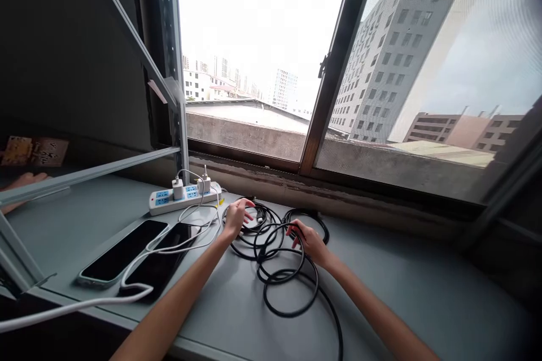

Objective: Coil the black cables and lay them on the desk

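Note:
Loose loops of black cable (292, 315) lie in a tangle on the grey tabletop (220, 316) in front of me. My right hand (311, 242) has its fingers curled around part of this cable, on the tangle's right side. At the left of the loops, my left hand (237, 218) hovers over the coils with its fingers apart. A cable plug (259, 216) shows just beside those fingers. Behind my right hand lies another black cable coil (324, 225). Where the loops overlap, I cannot tell which strands belong together.
A white power strip (186, 198) with plugged-in chargers stands at the back left. Two phones (122, 251) lie left of my arm, with a white charging cable (139, 259) across them. A metal shelf frame (180, 96) rises there. Another person's hand (27, 180) is at far left.

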`<state>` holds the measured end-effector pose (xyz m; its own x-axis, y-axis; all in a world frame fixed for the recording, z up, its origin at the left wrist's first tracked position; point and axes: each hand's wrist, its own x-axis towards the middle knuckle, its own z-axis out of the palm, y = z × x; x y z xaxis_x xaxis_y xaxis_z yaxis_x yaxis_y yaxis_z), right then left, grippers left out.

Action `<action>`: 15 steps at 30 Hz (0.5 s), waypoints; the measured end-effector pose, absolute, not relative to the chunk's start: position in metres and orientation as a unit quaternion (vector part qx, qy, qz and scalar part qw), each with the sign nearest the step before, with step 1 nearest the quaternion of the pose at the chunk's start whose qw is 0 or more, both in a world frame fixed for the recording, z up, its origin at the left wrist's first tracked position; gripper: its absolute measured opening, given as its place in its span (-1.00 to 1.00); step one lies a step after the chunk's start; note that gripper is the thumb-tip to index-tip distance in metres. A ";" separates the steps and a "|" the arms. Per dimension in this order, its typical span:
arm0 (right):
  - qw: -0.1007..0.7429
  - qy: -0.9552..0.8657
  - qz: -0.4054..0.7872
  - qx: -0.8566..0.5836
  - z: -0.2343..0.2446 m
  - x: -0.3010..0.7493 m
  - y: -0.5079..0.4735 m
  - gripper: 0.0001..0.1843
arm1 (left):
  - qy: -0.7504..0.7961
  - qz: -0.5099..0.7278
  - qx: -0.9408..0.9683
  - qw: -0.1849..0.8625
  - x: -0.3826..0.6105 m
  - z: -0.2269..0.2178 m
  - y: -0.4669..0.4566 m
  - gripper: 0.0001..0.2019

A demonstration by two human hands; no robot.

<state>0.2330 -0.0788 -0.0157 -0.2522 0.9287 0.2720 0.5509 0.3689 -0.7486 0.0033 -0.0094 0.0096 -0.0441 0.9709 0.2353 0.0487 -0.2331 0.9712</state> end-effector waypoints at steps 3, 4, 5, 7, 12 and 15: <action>0.371 -0.729 0.296 -0.493 -0.019 0.237 -0.085 -0.64 | 0.474 0.547 0.568 0.393 0.004 0.012 -0.011 -0.69; 0.373 -0.722 0.314 -0.491 -0.019 0.240 -0.086 -0.62 | 0.477 0.542 0.576 0.383 0.004 0.012 -0.012 -0.69; 0.372 -0.714 0.335 -0.489 -0.018 0.243 -0.086 -0.60 | 0.481 0.537 0.586 0.371 0.006 0.012 -0.013 -0.69; 0.368 -0.695 0.380 -0.487 -0.015 0.251 -0.087 -0.60 | 0.488 0.528 0.610 0.333 0.009 0.011 -0.017 -0.68; 0.355 -0.646 0.456 -0.499 -0.002 0.263 -0.095 -0.58 | 0.471 0.488 0.709 0.195 0.013 0.011 -0.025 -0.81; 0.353 -0.643 0.437 -0.521 -0.004 0.260 -0.106 -0.63 | 0.452 0.460 0.752 0.134 0.008 0.015 -0.025 -0.82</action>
